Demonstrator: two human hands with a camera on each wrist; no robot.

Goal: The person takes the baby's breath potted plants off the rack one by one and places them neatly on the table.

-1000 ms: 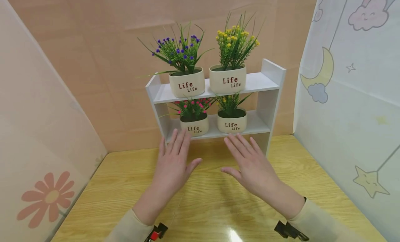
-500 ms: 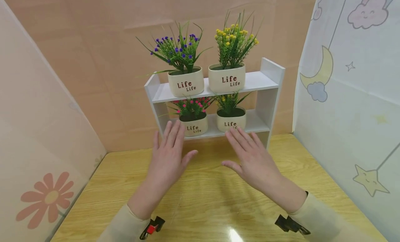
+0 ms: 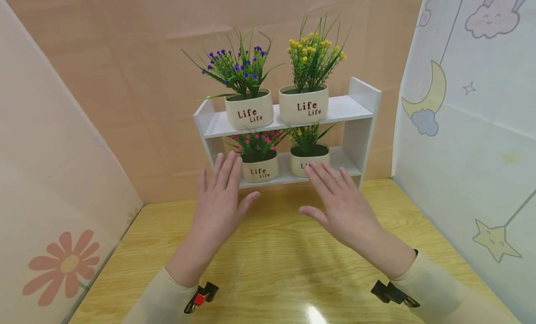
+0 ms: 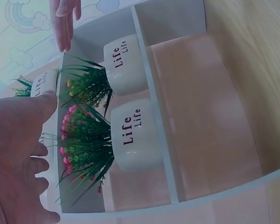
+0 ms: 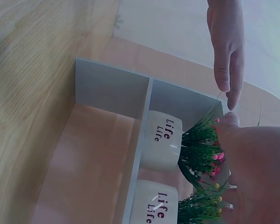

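Both hands hover palm down in front of a white two-tier shelf [image 3: 351,108], fingers straight, holding nothing. My left hand [image 3: 219,201] is nearest the lower left pot with pink flowers [image 3: 260,170], apart from it in the left wrist view. My right hand [image 3: 343,205] overlaps the lower right pot with small yellow flowers [image 3: 299,163] in the head view. On the top tier stand a cream pot with purple flowers [image 3: 250,111] and one with yellow flowers [image 3: 303,104]. All the pots are upright and lettered "Life".
A wood-grain table [image 3: 268,268] lies beneath the hands and shelf. Behind rises a peach backdrop [image 3: 146,82]. Printed side panels stand at left [image 3: 54,175] and right [image 3: 465,166]. Black clips [image 3: 393,294] are fixed near the sleeve cuffs.
Both hands have moved up in the head view and slightly apart, the left one drifting left and the right one a little right. The shelf and pots stay in place.
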